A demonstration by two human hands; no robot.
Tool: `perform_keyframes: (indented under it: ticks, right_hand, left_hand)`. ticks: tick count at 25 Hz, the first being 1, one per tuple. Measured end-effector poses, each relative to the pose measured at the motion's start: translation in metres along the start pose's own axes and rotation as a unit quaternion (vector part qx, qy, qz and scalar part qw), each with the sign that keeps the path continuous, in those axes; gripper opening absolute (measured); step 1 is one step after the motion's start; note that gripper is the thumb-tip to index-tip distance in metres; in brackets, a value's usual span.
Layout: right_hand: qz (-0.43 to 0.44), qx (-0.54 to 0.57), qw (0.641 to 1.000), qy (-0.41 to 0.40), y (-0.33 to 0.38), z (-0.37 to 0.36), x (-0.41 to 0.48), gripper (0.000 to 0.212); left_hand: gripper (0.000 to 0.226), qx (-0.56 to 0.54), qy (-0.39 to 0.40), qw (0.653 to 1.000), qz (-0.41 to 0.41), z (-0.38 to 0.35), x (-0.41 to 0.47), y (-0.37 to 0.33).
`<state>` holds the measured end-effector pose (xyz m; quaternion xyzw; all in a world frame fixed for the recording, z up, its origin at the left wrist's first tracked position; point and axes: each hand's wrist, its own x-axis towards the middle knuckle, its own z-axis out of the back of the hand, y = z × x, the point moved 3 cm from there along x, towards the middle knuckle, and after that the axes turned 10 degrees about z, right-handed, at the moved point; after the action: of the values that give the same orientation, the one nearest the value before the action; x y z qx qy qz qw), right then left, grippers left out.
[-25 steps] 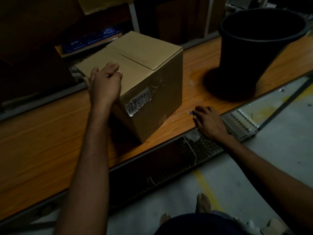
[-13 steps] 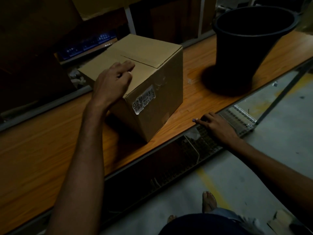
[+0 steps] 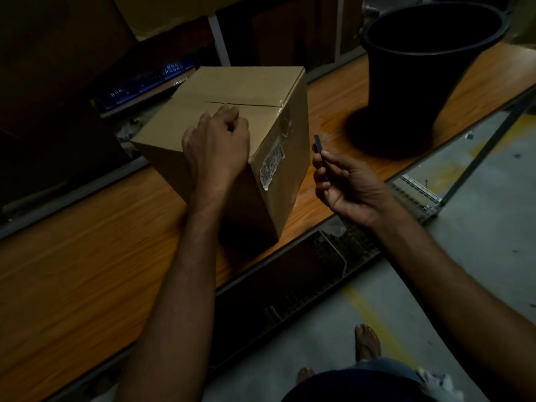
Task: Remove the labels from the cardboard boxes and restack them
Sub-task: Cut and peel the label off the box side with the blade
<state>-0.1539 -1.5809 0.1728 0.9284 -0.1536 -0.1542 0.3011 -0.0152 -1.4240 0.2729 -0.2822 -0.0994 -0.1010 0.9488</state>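
While right fingers [image 3: 336,159] pinch a tool [image 3: 318,144], the box [image 3: 232,91] sits closed.

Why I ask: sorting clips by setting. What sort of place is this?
Probably a warehouse or packing room: a labelled cardboard box on a long wooden bench, a black bin, yellow-lined concrete floor.

Left hand [image 3: 216,146] atop cardboard box [image 3: 261,91], right hand [image 3: 348,184] pinching blue strip [image 3: 318,145]

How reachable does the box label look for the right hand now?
Probably yes: the label sits on the cardboard box side facing the right hand, nothing between them. The left hand rests on the top, clear of it. The right hand pinches a small blue tool.
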Motion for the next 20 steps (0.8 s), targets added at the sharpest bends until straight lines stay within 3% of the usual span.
perform_keyframes:
  ticks: [4,7,9,11,15,17,20]
  right_hand:
    - [0.021,0.002,0.999,-0.048,-0.005,0.005,-0.016,0.024]
    - [0.127,-0.194,0.971,-0.063,-0.011,0.008,-0.026,0.021]
    - [0.254,-0.337,0.903,-0.075,-0.02,0.006,-0.031,0.02]
    - [0.372,-0.412,0.828,-0.08,-0.036,0.003,-0.036,0.02]
    - [0.492,-0.491,0.717,-0.058,-0.081,0.006,-0.041,0.021]
    - [0.501,-0.488,0.712,-0.071,-0.099,0.009,-0.039,0.021]
    - [0.487,-0.464,0.732,-0.11,-0.12,0.008,-0.036,0.021]
  left_hand:
    - [0.045,0.012,0.061,0.994,-0.085,0.004,0.006,0.004]
    - [0.047,0.016,0.144,0.973,-0.179,0.004,0.013,0.008]
    - [0.048,0.005,0.128,0.971,-0.201,0.003,0.012,0.009]
    - [0.048,-0.004,0.096,0.975,-0.2,-0.001,0.011,0.011]
    - [0.047,-0.001,0.076,0.978,-0.192,-0.005,0.01,0.013]
    - [0.044,-0.004,0.064,0.98,-0.188,-0.006,0.009,0.012]
    - [0.042,-0.015,0.054,0.982,-0.18,-0.007,0.008,0.013]
